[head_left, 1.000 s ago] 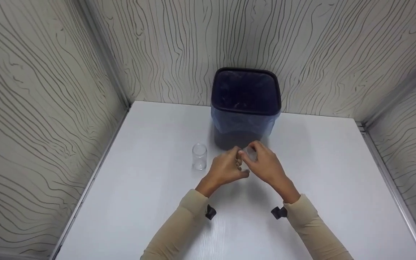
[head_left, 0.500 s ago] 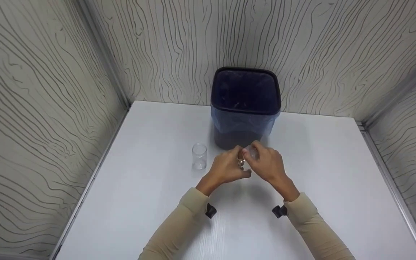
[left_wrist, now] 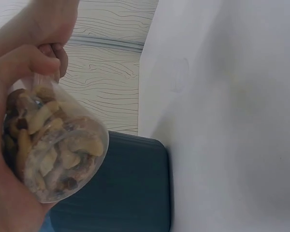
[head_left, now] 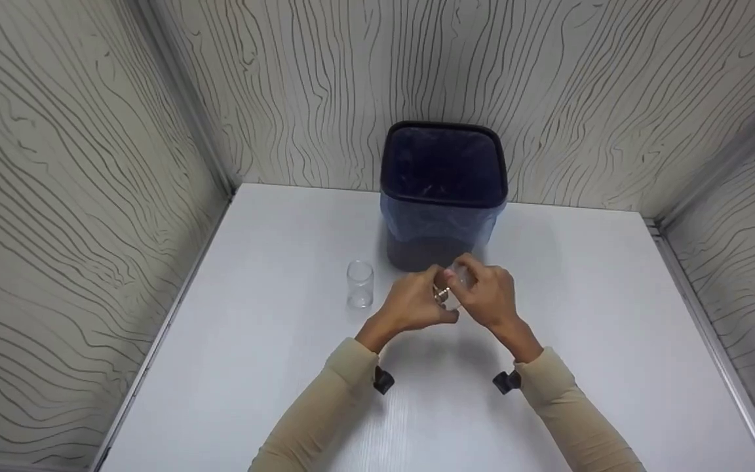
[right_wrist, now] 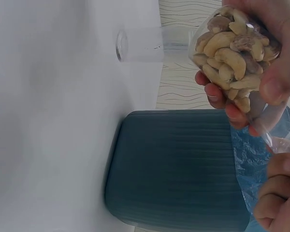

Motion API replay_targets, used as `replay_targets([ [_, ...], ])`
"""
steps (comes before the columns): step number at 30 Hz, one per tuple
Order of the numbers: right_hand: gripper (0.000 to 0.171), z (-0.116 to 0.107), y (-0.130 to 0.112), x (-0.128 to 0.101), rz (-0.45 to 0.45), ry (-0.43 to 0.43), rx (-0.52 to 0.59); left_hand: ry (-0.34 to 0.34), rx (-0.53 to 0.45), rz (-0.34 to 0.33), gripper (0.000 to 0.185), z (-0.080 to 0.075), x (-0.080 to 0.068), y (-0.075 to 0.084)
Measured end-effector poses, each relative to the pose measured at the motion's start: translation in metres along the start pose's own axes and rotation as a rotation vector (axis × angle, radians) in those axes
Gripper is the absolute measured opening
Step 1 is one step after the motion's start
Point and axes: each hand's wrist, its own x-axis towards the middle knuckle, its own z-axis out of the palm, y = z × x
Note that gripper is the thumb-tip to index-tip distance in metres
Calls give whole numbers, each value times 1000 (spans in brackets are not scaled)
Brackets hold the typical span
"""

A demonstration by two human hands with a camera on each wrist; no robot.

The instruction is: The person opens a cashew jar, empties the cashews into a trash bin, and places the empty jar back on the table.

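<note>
A clear plastic pouch [left_wrist: 63,150] of nuts, cashews among them, hangs between my hands above the table. My left hand [head_left: 410,303] grips it round its full part, and its rounded base shows in the left wrist view. At the pouch's narrow top, the curled fingers of my right hand [head_left: 492,295] pinch the clear film. In the right wrist view the cashews [right_wrist: 229,63] press against the clear wall. The head view mostly hides the pouch behind my hands. To the left of my left hand an upright clear glass [head_left: 360,285] stands on the table.
A dark bin [right_wrist: 174,169] with a blue liner [head_left: 443,219] stands just beyond my hands, near the back wall. Patterned panels [head_left: 56,229] enclose the white table [head_left: 272,367] at the left, back and right. Small black devices [head_left: 383,380] sit at both wrists.
My right hand has turned slightly, and its fingers have shifted along the clear film. The left hand keeps its hold and has edged slightly right. The glass and bin stand as before.
</note>
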Motion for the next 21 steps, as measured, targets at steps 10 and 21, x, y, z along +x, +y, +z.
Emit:
replay_targets([
  [10,25,1,0,0,-17,31,47,-47,-65,-2,47,-4,1,0],
  [21,29,-4,-5,2,-126,3,113,-199,-423,-66,35,-11,-4,-3],
])
